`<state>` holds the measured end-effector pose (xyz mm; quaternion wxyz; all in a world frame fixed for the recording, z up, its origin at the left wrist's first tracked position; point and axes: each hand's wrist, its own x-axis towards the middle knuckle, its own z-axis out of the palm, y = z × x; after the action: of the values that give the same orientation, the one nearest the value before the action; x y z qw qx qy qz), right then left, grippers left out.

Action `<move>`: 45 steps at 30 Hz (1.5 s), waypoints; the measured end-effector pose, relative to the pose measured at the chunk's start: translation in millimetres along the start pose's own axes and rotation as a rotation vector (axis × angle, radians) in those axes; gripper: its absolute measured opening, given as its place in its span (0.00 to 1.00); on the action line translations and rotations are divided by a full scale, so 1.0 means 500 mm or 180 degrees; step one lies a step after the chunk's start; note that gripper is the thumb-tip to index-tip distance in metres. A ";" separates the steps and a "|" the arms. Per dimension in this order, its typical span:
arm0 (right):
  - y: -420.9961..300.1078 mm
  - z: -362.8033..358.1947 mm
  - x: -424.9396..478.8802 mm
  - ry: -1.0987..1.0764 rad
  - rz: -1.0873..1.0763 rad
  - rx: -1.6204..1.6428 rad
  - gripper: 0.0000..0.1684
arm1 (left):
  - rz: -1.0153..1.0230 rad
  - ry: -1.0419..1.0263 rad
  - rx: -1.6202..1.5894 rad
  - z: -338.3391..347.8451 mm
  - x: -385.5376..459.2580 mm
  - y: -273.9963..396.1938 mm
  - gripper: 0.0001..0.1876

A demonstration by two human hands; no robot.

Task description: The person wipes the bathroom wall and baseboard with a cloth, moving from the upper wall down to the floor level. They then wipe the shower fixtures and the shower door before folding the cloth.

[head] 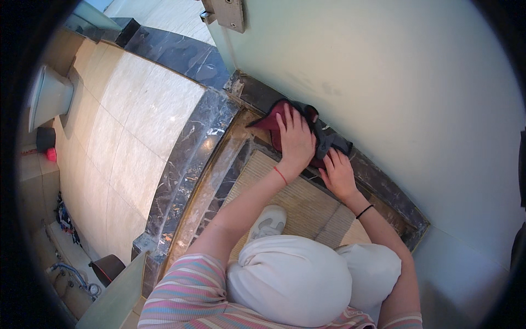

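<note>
A maroon and dark grey cloth (279, 119) lies bunched along the dark marble curb (378, 176) at the foot of a frosted glass panel (370, 82). My left hand (296, 140), with a red string on its wrist, presses flat on the maroon side, fingers spread. Lower right of it, my right hand (339, 172), a black band at its wrist, rests on the cloth's other end with its fingers bent. The fingertips of both hands touch the fabric. Under the cloth runs a brownish recessed channel (246, 123) beside the curb.
Ribbed beige tile (304, 209) with a white shoe (269, 220) on it lies below my arms. A marble threshold (185, 164) curves at the left. Beyond it are a white toilet (51, 98), a dark bin (46, 139), a brown bucket (107, 269) and a blue hose (74, 271). A metal hinge (230, 14) is at the top.
</note>
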<state>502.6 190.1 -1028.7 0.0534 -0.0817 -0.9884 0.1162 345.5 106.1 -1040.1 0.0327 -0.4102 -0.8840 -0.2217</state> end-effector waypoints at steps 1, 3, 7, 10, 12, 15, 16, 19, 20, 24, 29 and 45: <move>0.001 0.004 -0.001 0.0045 -0.0004 -0.0012 0.26 | 0.0089 -0.0014 -0.0055 0.002 -0.004 0.004 0.27; 0.011 0.007 -0.008 -0.0063 -0.0082 -0.0084 0.26 | 0.0241 -0.0091 -0.0119 0.002 -0.015 0.004 0.23; 0.025 0.017 -0.019 -0.0125 -0.0253 -0.0176 0.24 | 0.0969 0.0015 -0.0342 0.018 -0.030 -0.025 0.21; 0.020 0.010 -0.020 -0.0171 -0.0222 -0.0204 0.25 | 0.0800 0.0130 -0.0789 0.013 -0.025 -0.069 0.21; 0.016 0.001 -0.015 -0.0169 -0.0163 -0.0211 0.30 | 0.0113 0.0383 -0.0508 -0.003 0.003 -0.104 0.26; -0.015 -0.031 0.017 -0.0220 -0.0100 -0.0045 0.37 | -0.0610 0.0853 0.0250 -0.035 0.054 -0.199 0.32; -0.026 -0.038 0.036 -0.0237 -0.0101 0.0049 0.39 | -0.0629 0.0919 0.0267 -0.044 0.066 -0.224 0.31; -0.038 -0.048 0.088 -0.0191 -0.0011 0.0080 0.42 | -0.0761 0.0803 0.0589 -0.039 0.096 -0.212 0.30; -0.035 -0.046 0.090 -0.0232 -0.0017 0.0066 0.43 | -0.0776 0.0708 0.0679 -0.034 0.097 -0.197 0.30; -0.003 -0.044 0.053 -0.0397 0.0107 -0.0098 0.42 | -0.0245 0.0257 0.0497 -0.013 0.060 -0.090 0.32; 0.078 -0.046 -0.110 -0.0408 0.0631 -0.0375 0.39 | 0.0419 -0.0330 -0.0388 0.014 -0.025 0.079 0.35; 0.167 -0.175 -0.392 -0.0231 0.3031 -0.0120 0.30 | 0.2642 -0.1047 -0.1074 0.023 -0.088 0.185 0.23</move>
<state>718.2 255.5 -980.8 -0.0418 -0.5223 -0.8442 0.1126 444.5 132.1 -1027.0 -0.0890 -0.7579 -0.5906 -0.2625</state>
